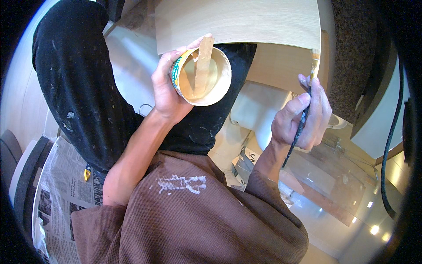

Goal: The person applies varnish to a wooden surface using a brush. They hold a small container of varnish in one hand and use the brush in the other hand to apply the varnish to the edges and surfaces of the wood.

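The hands (167, 90) (310, 121) hold a tub (220, 78), left, and a paintbrush (301, 125), right.

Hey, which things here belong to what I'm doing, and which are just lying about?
In use:
- cup, in your left hand
- wooden stick, in the cup
- brush, in your right hand
- pale panel, at the brush tip

Apparently lying about:
- newspaper
- small yellow object

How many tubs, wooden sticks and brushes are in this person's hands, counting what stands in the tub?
Tub: 1, in the left hand
Wooden stick: 1, in the tub
Brush: 1, in the right hand
Total: 3
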Demonstrator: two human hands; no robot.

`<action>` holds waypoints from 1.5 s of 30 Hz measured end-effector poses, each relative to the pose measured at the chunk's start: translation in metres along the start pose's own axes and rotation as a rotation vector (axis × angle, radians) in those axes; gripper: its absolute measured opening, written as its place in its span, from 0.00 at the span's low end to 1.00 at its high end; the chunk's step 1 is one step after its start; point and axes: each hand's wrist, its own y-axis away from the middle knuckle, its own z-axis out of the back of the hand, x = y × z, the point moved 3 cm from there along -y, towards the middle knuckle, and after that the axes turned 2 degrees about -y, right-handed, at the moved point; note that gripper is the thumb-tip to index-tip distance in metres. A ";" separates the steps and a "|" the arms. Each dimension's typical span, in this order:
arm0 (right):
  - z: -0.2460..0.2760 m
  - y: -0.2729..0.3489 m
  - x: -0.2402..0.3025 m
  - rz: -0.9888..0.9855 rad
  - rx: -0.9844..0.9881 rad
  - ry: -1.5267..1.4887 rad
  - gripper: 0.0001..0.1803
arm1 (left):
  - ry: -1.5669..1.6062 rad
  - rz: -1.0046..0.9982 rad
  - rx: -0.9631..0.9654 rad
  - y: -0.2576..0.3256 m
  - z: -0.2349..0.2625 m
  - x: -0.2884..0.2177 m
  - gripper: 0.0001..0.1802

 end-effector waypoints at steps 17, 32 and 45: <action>0.006 -0.010 0.002 -0.018 0.048 -0.018 0.14 | -0.024 -0.022 -0.008 0.001 -0.002 -0.001 0.29; 0.003 -0.006 0.007 -0.025 -0.020 -0.030 0.14 | 0.007 0.008 0.006 0.002 -0.004 -0.001 0.29; -0.002 0.008 0.006 0.010 0.009 -0.002 0.17 | 0.007 0.006 -0.001 0.002 -0.003 -0.003 0.27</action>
